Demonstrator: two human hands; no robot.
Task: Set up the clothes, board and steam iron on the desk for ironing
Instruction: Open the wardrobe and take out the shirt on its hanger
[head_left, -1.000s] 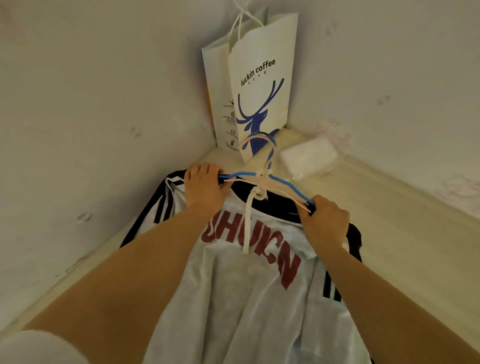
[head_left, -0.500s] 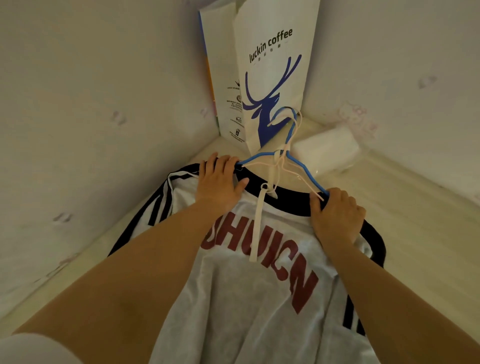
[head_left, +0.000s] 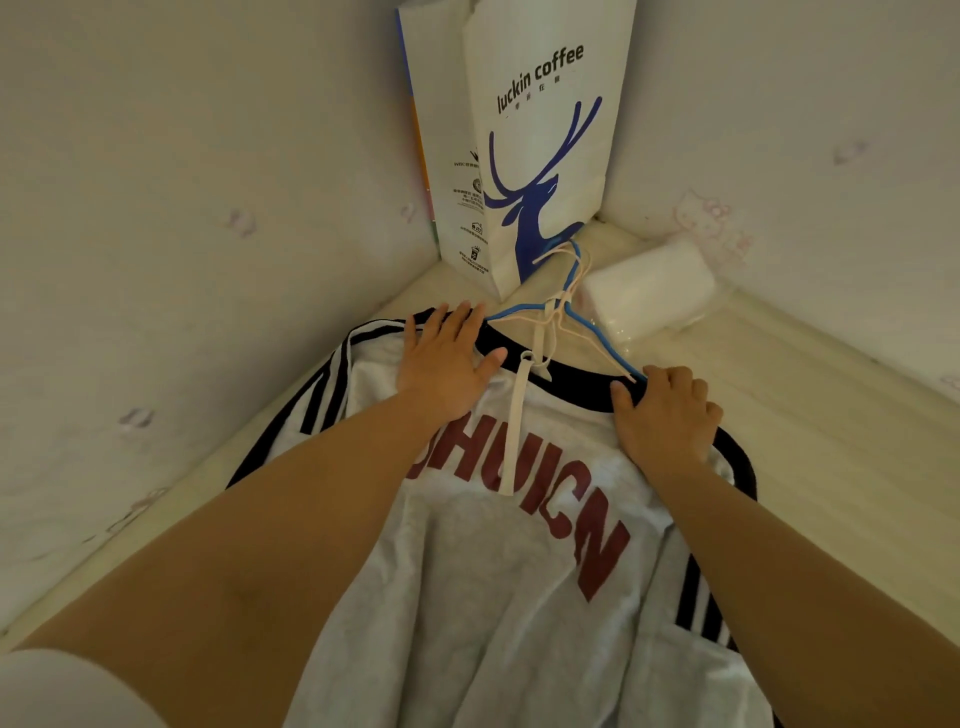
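Ahead, the hangers (head_left: 566, 317) lay across the shirt (head_left: 519, 571) collar; the right hand (head_left: 665, 415) gripped their near arm, the left hand (head_left: 447, 364) pressed flat, fingers straight.

The shirt (head_left: 498, 597) is pale grey with dark red letters, a black collar and black-and-white striped sleeves. The hanger (head_left: 597, 332) is blue. The paper bag (head_left: 545, 130) is white with a blue deer.
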